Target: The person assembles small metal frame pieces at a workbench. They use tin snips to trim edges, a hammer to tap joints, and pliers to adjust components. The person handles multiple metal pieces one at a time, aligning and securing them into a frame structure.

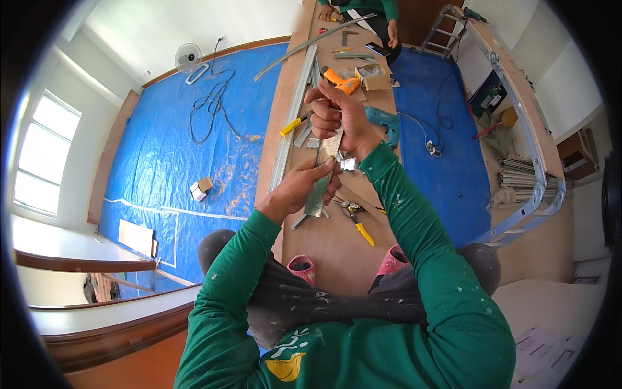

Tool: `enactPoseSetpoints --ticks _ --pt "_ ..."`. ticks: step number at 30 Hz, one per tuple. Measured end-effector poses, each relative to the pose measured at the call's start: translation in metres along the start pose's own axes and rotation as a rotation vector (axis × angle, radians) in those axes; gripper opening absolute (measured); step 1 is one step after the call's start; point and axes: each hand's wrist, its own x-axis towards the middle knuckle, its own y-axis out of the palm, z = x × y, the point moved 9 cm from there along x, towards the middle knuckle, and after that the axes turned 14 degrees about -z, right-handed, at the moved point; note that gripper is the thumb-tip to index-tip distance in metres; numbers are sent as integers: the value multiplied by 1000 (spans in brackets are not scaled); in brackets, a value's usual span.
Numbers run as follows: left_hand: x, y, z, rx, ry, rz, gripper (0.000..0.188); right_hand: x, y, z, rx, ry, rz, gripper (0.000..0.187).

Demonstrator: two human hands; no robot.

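Note:
A flat strip of galvanized metal [317, 196] slants upward in front of me. My left hand [299, 187] grips its lower part, the thumb lying across its face. Around its upper end my right hand [343, 120] is closed, with the fingers curled in; they hide that end. Just left of my right hand lies a yellow-handled tool [293, 126]. A teal power drill [385, 124] rests to the right, and an orange power tool [341, 81] lies beyond. Nearer to me are snips [360, 228] with a yellow handle, beside small cut metal pieces [300, 221].
Long metal channels [283, 150] run along the left of the wooden board [324, 253] under me. An opened cardboard box [376, 80] stands farther off. At the far end another person's hand [392, 34] shows. Blue sheeting [162, 149] and a ladder [518, 223] flank the board.

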Motion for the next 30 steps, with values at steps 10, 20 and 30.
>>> enactPoseSetpoints --ticks 10,20,30 --pt "18 -5 6 118 180 -124 24 9 -21 -3 1 17 -20 43" --pt "4 12 11 -155 -46 167 30 3 -1 -1 83 66 179 54" --pt "-3 18 10 -157 3 246 35 -5 14 -7 113 87 293 60"
